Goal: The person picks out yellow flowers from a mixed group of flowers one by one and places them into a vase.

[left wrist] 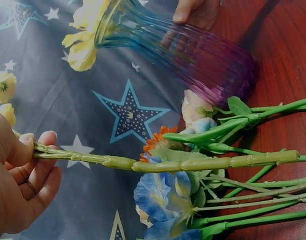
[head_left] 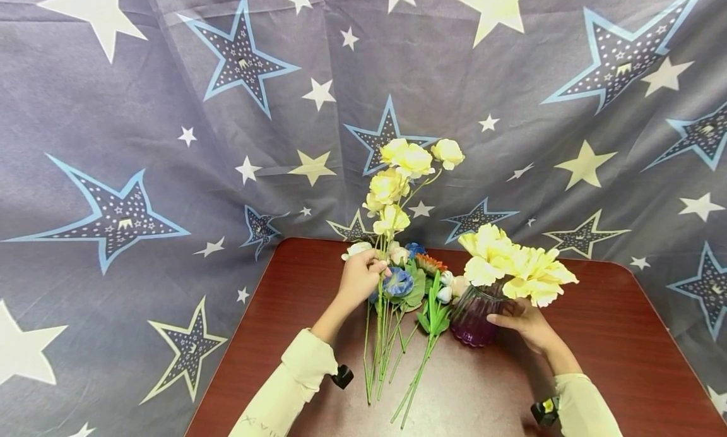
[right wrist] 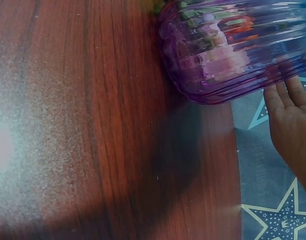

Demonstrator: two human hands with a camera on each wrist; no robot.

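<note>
My left hand point(head_left: 359, 276) pinches the green stem point(left wrist: 193, 164) of a tall artificial yellow flower spray point(head_left: 389, 187), held upright above the flowers on the table. The stem's cut lower end shows in the left wrist view. A ribbed glass vase point(head_left: 474, 320), purple at its base and bluish towards its rim, stands to the right. My right hand point(head_left: 528, 326) holds the vase's side, its thumb across the front. Large yellow blossoms point(head_left: 511, 263) rest in the vase mouth. In the right wrist view the fingers point(right wrist: 293, 92) touch the purple glass point(right wrist: 218, 65).
Between the hands lie several artificial flowers: a blue flower point(head_left: 399, 281), an orange flower point(head_left: 430, 264), and white buds point(head_left: 445, 293) with green leaves, stems towards me. All lie on a reddish-brown wooden table point(head_left: 613, 361). A grey star-patterned cloth point(head_left: 318, 45) hangs behind.
</note>
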